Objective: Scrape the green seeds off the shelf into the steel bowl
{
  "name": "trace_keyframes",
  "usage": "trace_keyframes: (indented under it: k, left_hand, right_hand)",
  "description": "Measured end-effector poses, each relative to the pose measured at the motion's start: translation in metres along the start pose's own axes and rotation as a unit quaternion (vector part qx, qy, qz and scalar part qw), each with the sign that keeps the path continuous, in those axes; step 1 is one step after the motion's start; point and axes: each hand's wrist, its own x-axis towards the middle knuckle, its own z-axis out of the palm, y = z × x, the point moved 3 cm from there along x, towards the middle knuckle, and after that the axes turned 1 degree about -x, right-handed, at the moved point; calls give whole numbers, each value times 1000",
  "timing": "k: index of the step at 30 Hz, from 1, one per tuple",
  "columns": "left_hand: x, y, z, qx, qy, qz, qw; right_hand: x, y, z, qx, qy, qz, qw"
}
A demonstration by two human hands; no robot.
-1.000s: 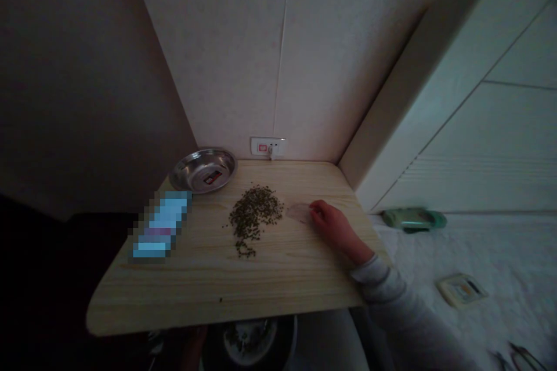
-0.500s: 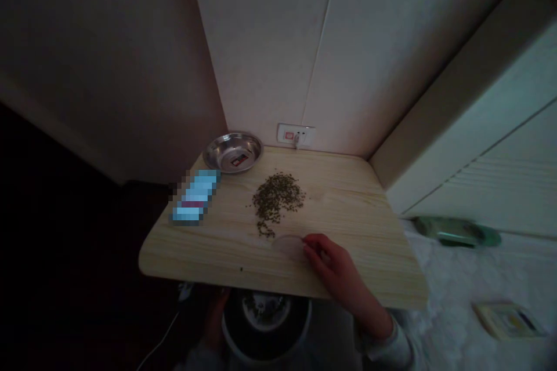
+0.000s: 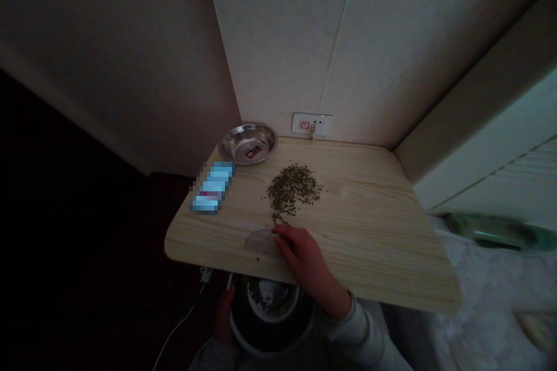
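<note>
My right hand [image 3: 304, 258] is closed in a pinch on a thin, see-through plastic piece with a rounded edge [image 3: 257, 240], low over the front of the wooden tabletop [image 3: 369, 243]. Just beyond it lies a loose pile of small dark-green dried bits [image 3: 293, 185]. A single dark speck sits near the front edge. Below that edge my left hand [image 3: 224, 313] is at the left side of a dark round bowl [image 3: 265, 339] with a pale rim. Some of the same bits lie on the bowl's whitish bottom. The left fingers are mostly in shadow, but they wrap the bowl's side.
A shiny steel bowl [image 3: 248, 145] with a label stands at the back left corner. A lit phone [image 3: 213, 187], blurred out, lies in front of it. A socket [image 3: 312, 124] is on the wall behind. A white cable [image 3: 180, 322] hangs at the left; a green bottle [image 3: 496, 232] lies at the right.
My right hand has moved left with the see-through piece, past the near end of the pile, toward the lone speck. The view has shifted slightly. My left hand stays by the dark bowl.
</note>
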Motion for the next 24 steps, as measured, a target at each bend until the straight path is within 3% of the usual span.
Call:
trace_keyframes:
  k: [6, 15, 24]
  left_hand:
    - [5, 2, 1, -7, -9, -12, 1000]
    - [4, -2, 7, -23, -1, -35, 999]
    - [-2, 8, 9, -18, 18, -3, 1000]
  right_hand:
    - [2, -3, 5, -49, -10, -21, 999]
    - [0, -4, 4, -77, -74, -57, 993]
    - [-4, -6, 3, -51, -108, -95, 988]
